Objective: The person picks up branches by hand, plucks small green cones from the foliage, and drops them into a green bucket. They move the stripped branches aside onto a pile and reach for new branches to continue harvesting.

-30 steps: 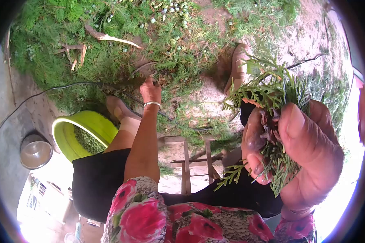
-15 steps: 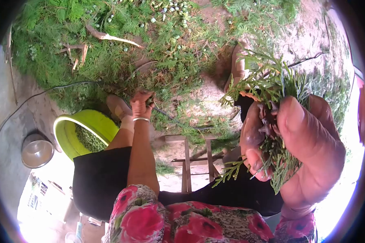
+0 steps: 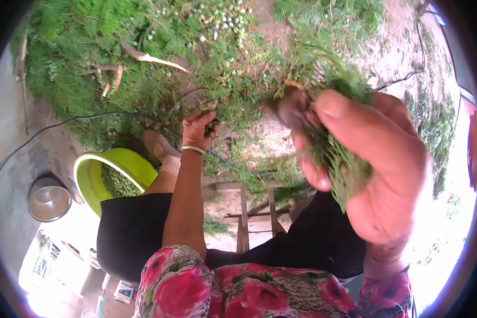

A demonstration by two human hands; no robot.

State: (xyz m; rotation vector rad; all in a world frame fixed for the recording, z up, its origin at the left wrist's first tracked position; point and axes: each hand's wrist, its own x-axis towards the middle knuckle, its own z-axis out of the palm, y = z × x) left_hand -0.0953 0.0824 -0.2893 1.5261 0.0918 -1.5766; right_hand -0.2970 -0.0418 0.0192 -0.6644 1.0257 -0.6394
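My right hand (image 3: 376, 159), large and close to the camera, is closed around a leafy evergreen sprig (image 3: 347, 172). Flat green fronds stick out above and below its fingers, and the fingertips are blurred. My left hand (image 3: 197, 129), with a pale bangle at the wrist, is lower and farther off, over the ground litter. Its fingers are curled closed; something small and greenish shows at the fingertips, too small to name. Past it spreads a heap of cut evergreen branches (image 3: 79, 58) with small pale green cones (image 3: 238, 18) scattered among them.
A lime-green tub (image 3: 87, 180) holding many small green cones (image 3: 119, 180) stands by my left leg. Left of it is a metal bowl (image 3: 49, 199). A black cable (image 3: 63, 119) crosses the ground. A wooden frame (image 3: 244, 212) lies between my legs, and a bare stick (image 3: 153, 57) rests on the heap.
My right hand has moved left and slightly up with the sprig, blurring it. My left hand has shifted a little to the right and up.
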